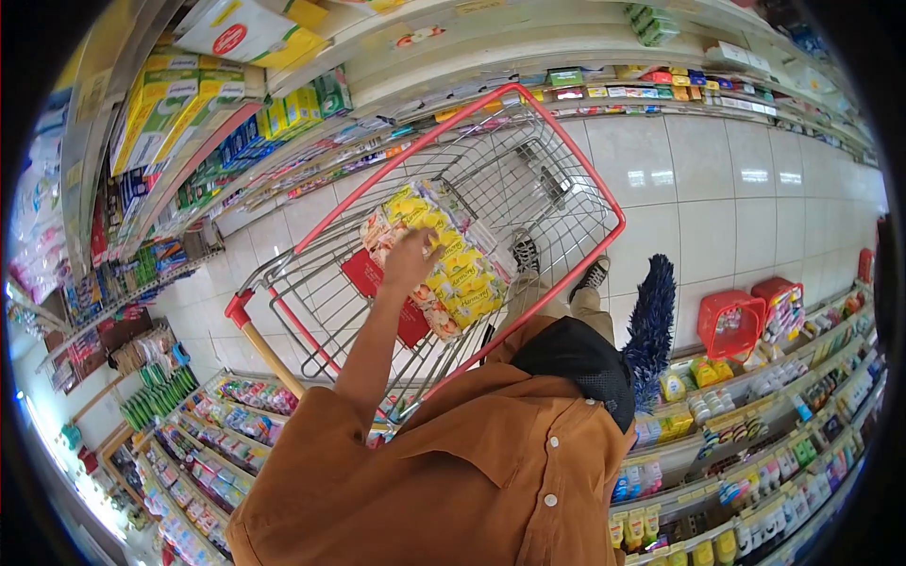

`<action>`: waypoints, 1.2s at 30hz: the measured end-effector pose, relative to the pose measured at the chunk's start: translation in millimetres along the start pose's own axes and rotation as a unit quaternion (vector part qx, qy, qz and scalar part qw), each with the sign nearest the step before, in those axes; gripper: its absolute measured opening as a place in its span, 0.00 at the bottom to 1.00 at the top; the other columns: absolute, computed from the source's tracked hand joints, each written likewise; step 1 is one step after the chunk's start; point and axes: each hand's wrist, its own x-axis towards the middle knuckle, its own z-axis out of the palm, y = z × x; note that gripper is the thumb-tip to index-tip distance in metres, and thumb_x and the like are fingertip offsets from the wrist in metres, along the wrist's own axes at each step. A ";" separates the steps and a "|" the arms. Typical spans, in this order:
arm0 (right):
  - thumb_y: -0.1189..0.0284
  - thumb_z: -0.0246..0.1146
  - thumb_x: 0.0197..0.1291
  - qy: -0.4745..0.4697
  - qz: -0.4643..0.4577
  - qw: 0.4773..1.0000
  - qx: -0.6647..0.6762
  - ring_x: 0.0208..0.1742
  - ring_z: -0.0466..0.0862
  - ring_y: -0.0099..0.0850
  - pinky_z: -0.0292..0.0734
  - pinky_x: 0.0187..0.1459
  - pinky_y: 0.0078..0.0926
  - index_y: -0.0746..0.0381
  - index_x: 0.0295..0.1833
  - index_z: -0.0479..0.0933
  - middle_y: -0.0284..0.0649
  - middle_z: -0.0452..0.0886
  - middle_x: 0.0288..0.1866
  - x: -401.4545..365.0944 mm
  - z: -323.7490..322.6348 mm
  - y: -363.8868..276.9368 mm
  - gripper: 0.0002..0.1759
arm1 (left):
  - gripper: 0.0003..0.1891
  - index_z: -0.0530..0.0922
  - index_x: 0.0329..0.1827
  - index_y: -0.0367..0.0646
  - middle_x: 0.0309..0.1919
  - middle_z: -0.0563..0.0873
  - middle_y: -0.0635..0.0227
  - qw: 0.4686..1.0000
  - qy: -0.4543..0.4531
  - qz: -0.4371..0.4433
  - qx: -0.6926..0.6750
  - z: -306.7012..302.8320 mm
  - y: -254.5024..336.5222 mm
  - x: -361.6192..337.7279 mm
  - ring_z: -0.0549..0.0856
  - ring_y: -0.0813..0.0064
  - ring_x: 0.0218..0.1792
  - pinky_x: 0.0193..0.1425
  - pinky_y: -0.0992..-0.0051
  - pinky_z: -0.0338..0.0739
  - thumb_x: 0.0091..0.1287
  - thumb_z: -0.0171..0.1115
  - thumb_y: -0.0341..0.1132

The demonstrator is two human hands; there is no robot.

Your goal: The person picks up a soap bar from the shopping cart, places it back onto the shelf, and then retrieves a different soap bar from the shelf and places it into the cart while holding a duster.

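Note:
My left hand (411,260) reaches into the shopping cart (618,219) from the handle side. Its fingers are bent down and closed on a soap pack (415,212) in a stack of yellow Harmony soap packs (470,283). More packs with peach and floral wrappers lie along the stack's edges. A red panel (361,274) shows beneath the forearm. My right hand does not show. On my right side, a black mesh item (578,368) rests against the brown shirt, and a blue fluffy duster (651,325) sticks up beside it.
Stocked shelves with boxes (170,108) run along the left and far side. More shelves with bottles (727,495) stand on the right. Red baskets (731,325) sit on the tiled floor (651,226) near them. My shoes (591,274) are beside the cart.

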 end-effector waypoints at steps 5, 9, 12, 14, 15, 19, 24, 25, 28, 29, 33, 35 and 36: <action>0.66 0.64 0.61 -0.014 -0.028 0.999 -0.023 0.34 0.78 0.22 0.73 0.36 0.23 0.71 0.40 0.80 0.38 0.83 0.36 25.2 -2.5 -6.2 0.15 | 0.22 0.78 0.49 0.48 0.44 0.80 0.62 0.979 -0.179 -0.009 0.099 32.6 -18.0 -73.9 0.82 0.59 0.48 0.50 0.63 0.79 0.53 0.74 0.41; 0.65 0.64 0.61 -0.028 -0.050 0.998 -0.041 0.34 0.78 0.22 0.73 0.36 0.24 0.71 0.40 0.80 0.39 0.83 0.35 44.7 -6.6 -14.2 0.16 | 0.22 0.81 0.50 0.56 0.50 0.75 0.62 0.964 -0.162 0.104 0.181 58.7 -41.2 -102.4 0.74 0.60 0.57 0.58 0.60 0.74 0.49 0.75 0.39; 0.64 0.64 0.61 -0.035 -0.065 0.996 -0.047 0.34 0.78 0.23 0.73 0.36 0.25 0.71 0.40 0.80 0.39 0.83 0.35 55.0 -7.8 -17.2 0.17 | 0.18 0.82 0.50 0.61 0.50 0.75 0.64 0.943 -0.129 0.192 0.241 57.3 -36.8 -108.0 0.72 0.61 0.60 0.63 0.59 0.68 0.54 0.70 0.37; 0.63 0.64 0.61 -0.038 -0.075 0.995 -0.047 0.34 0.78 0.23 0.73 0.36 0.25 0.71 0.40 0.80 0.40 0.83 0.34 57.5 -9.7 -17.7 0.18 | 0.16 0.82 0.49 0.62 0.49 0.76 0.65 0.922 -0.112 0.253 0.272 64.9 -46.1 -111.4 0.71 0.62 0.61 0.64 0.60 0.66 0.56 0.66 0.37; 0.63 0.64 0.61 -0.043 -0.076 0.995 -0.047 0.34 0.77 0.23 0.73 0.36 0.25 0.72 0.40 0.80 0.40 0.83 0.34 57.7 -11.7 -17.5 0.18 | 0.16 0.83 0.49 0.63 0.50 0.76 0.65 0.908 -0.101 0.293 0.283 76.6 -58.5 -109.7 0.71 0.62 0.61 0.63 0.61 0.65 0.56 0.65 0.38; 0.62 0.64 0.61 -0.046 -0.084 0.994 -0.049 0.34 0.77 0.23 0.73 0.36 0.26 0.72 0.39 0.80 0.41 0.83 0.33 58.9 -17.6 -9.4 0.20 | 0.12 0.83 0.46 0.59 0.50 0.77 0.69 0.876 -0.054 0.370 0.305 88.0 -68.1 -112.0 0.71 0.66 0.61 0.63 0.64 0.64 0.61 0.58 0.37; 0.60 0.64 0.61 -0.052 -0.093 0.993 -0.052 0.33 0.77 0.24 0.74 0.37 0.27 0.72 0.39 0.80 0.42 0.83 0.33 66.5 -22.4 2.3 0.21 | 0.10 0.81 0.46 0.57 0.54 0.78 0.73 0.820 -0.186 0.395 0.369 97.6 -64.6 -100.9 0.73 0.71 0.60 0.69 0.60 0.61 0.64 0.55 0.39; 0.60 0.64 0.61 -0.056 -0.095 0.992 -0.055 0.33 0.77 0.24 0.74 0.37 0.27 0.72 0.39 0.80 0.42 0.83 0.32 69.7 -22.8 2.8 0.22 | 0.10 0.81 0.46 0.56 0.54 0.78 0.74 0.810 -0.195 0.402 0.379 97.7 -65.7 -103.1 0.73 0.72 0.60 0.68 0.60 0.61 0.64 0.55 0.39; 0.59 0.64 0.62 -0.064 -0.116 0.989 -0.062 0.33 0.77 0.24 0.74 0.37 0.28 0.73 0.39 0.81 0.43 0.83 0.32 90.9 -20.9 -2.3 0.23 | 0.12 0.79 0.49 0.54 0.52 0.79 0.73 0.768 -0.206 0.442 0.414 88.8 -59.3 -101.8 0.75 0.71 0.58 0.64 0.62 0.67 0.64 0.56 0.39; 0.58 0.64 0.62 -0.069 -0.127 0.987 -0.066 0.33 0.77 0.25 0.74 0.37 0.28 0.73 0.39 0.81 0.43 0.83 0.32 101.3 -17.8 -7.1 0.23 | 0.12 0.79 0.49 0.52 0.50 0.80 0.71 0.801 -0.219 0.404 0.384 88.2 -61.4 -101.1 0.76 0.70 0.57 0.62 0.63 0.69 0.64 0.57 0.40; 0.57 0.63 0.62 -0.089 -0.172 0.978 -0.082 0.33 0.77 0.25 0.74 0.37 0.29 0.73 0.39 0.81 0.43 0.83 0.31 141.6 -21.2 -26.5 0.24 | 0.17 0.77 0.52 0.47 0.48 0.82 0.66 0.927 -0.216 0.190 0.240 58.7 -54.6 -106.0 0.80 0.60 0.53 0.57 0.66 0.75 0.62 0.62 0.42; 0.56 0.63 0.62 -0.101 -0.191 0.972 -0.097 0.32 0.77 0.25 0.74 0.37 0.29 0.73 0.39 0.81 0.44 0.84 0.31 160.9 -27.9 -36.8 0.25 | 0.21 0.76 0.53 0.45 0.48 0.83 0.64 0.976 -0.163 0.077 0.125 24.2 -17.0 -115.2 0.82 0.57 0.52 0.55 0.66 0.77 0.60 0.66 0.42; 0.56 0.63 0.62 -0.110 -0.199 0.968 -0.101 0.32 0.77 0.25 0.74 0.38 0.29 0.73 0.39 0.81 0.44 0.84 0.30 170.9 -31.6 -42.6 0.25 | 0.22 0.76 0.53 0.43 0.48 0.84 0.62 0.991 -0.121 0.035 0.053 2.5 6.9 -121.4 0.82 0.57 0.51 0.55 0.65 0.77 0.59 0.68 0.43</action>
